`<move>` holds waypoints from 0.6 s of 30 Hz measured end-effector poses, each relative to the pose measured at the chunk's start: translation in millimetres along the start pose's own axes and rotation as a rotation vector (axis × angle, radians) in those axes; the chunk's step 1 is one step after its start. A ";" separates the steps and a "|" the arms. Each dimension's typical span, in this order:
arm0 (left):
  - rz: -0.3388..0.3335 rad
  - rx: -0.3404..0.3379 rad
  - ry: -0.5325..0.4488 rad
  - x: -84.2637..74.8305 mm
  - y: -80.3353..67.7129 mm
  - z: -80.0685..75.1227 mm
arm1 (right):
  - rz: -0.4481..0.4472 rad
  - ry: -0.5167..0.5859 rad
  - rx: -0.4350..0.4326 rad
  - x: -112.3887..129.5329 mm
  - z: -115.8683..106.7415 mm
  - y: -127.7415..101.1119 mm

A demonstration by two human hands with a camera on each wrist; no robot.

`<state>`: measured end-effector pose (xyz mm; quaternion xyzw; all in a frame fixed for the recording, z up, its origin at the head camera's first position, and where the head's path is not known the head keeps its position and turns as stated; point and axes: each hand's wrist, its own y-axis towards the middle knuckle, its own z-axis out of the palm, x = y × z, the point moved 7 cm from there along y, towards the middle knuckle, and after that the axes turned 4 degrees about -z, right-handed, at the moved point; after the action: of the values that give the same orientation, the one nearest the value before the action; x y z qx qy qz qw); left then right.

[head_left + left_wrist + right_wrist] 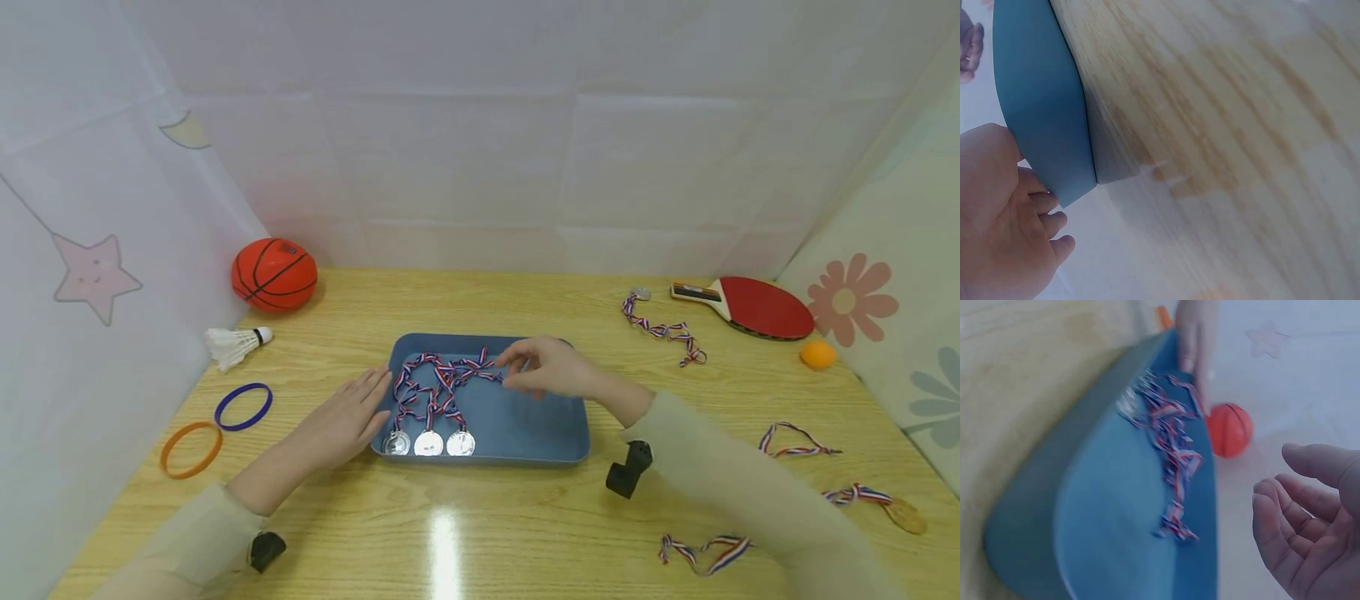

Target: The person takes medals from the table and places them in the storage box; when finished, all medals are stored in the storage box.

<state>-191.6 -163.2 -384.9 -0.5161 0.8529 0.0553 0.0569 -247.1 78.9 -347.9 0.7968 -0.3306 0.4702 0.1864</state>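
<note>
A blue tray (pixel 525 425) sits mid-table with three silver medals (pixel 428 442) lined up along its front edge, their red-white-blue ribbons (pixel 438 383) trailing toward the back. My left hand (pixel 367 396) lies flat with straight fingers against the tray's left rim; the left wrist view shows the left hand (pixel 1010 237) beside the tray wall (pixel 1041 106). My right hand (pixel 525 367) hovers over the tray's back half by the ribbon ends. In the right wrist view the right hand (pixel 1310 519) is loosely curved and holds nothing, above the tray (pixel 1116 519) and ribbons (pixel 1172 450).
At the back left sits a small basketball (pixel 273 274). A shuttlecock (pixel 234 343), a blue ring (pixel 243 406) and an orange ring (pixel 191 449) lie left. A red paddle (pixel 753 307), an orange ball (pixel 817 355) and several loose medals with ribbons (pixel 663 330) lie right.
</note>
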 end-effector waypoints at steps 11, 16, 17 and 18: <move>-0.003 0.003 0.001 -0.1 -1.0 0.4 | 0.081 0.006 -0.309 -16.5 -103.6 -42.0; -0.003 0.002 0.004 -0.3 -0.9 0.4 | 0.147 -0.025 -0.464 -38.0 -140.8 -53.4; -0.003 0.002 0.005 0.0 -0.7 0.6 | 0.162 -0.031 -0.492 -43.0 -146.5 -55.0; -0.004 0.003 0.005 0.3 -0.5 0.9 | 0.171 -0.026 -0.509 -45.1 -150.1 -56.6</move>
<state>-191.3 -163.6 -385.9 -0.5180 0.8520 0.0525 0.0558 -316.6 226.3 -313.2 0.6993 -0.5067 0.3759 0.3359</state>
